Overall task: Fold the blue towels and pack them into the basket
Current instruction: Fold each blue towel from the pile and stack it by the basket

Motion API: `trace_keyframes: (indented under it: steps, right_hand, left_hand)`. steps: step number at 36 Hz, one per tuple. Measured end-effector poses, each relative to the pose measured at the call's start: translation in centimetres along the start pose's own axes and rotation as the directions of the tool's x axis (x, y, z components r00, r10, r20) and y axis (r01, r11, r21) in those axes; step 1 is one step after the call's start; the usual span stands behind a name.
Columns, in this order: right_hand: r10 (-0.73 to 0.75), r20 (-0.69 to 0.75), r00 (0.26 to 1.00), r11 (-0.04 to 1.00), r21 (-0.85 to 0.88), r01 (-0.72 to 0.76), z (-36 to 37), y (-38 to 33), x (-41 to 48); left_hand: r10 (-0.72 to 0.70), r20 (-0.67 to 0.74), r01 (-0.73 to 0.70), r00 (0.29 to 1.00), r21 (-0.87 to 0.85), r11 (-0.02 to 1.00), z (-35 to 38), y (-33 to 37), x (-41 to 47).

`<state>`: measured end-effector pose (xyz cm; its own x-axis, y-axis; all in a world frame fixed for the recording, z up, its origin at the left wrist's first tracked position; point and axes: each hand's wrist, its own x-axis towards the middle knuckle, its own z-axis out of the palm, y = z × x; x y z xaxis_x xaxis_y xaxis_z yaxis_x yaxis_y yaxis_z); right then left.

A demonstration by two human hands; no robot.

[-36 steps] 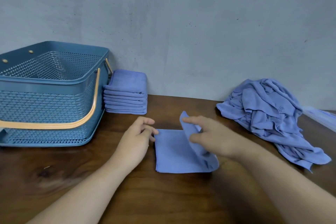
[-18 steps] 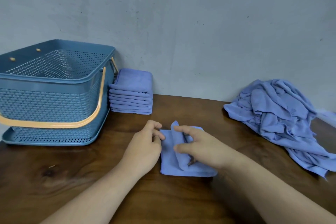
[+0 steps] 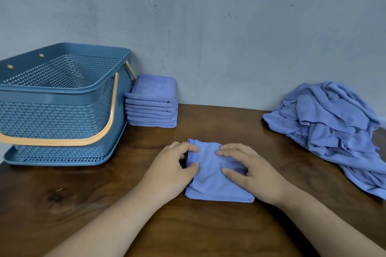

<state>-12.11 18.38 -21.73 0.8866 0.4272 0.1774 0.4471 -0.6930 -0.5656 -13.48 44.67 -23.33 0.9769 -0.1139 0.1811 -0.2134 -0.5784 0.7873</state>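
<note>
Folded towel (image 3: pixel 211 181), final crease: left hand (image 3: pixel 169 173) fingers pinch hem, right hand (image 3: pixel 257 175) fingers flat, pressing. Next, probably: stack (image 3: pixel 152 108) beside basket (image 3: pixel 62 89).

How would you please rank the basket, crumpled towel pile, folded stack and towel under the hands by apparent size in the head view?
1. Blue perforated plastic basket
2. Crumpled pile of blue towels
3. Stack of folded blue towels and single folded blue towel: alike; latter nearer, unranked.

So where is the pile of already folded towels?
In the head view, the folded stack sits back left on the table, by the wall, just right of the blue basket.
</note>
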Motion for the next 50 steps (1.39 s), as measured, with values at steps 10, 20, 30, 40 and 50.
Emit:
trace_keyframes:
  steps: [10, 20, 30, 40, 50]
  right_hand:
    - [0.055, 0.257, 0.965, 0.972, -0.234, 0.007, -0.5, -1.2, -0.4]
    - [0.098, 0.311, 0.945, 0.961, -0.276, -0.009, -0.5, -1.7, -0.1]
    - [0.114, 0.095, 0.989, 0.992, -0.061, -0.109, -0.5, -0.8, -0.9]
    - [0.419, -0.209, 0.884, 0.873, -0.174, -0.455, -0.6, -0.8, -0.1]
    - [0.434, -0.095, 0.896, 0.712, 0.646, -0.276, -0.7, -2.9, -0.5]
  left_hand:
    - [0.01, -0.158, -0.013, 0.987, -0.017, 1.0, -0.4, -0.4, 0.1]
    - [0.12, 0.364, -0.283, 0.924, 0.436, 0.855, 0.9, 2.1, -1.9]
    - [-0.11, 0.257, -0.057, 0.96, 0.567, 0.822, 1.1, 2.9, -2.5]
    - [-0.085, 0.025, 0.075, 0.996, 0.252, 0.965, 0.6, 3.0, -2.2]
    - [-0.11, 0.025, 0.105, 0.994, 0.158, 0.982, 0.9, 2.0, -1.8]
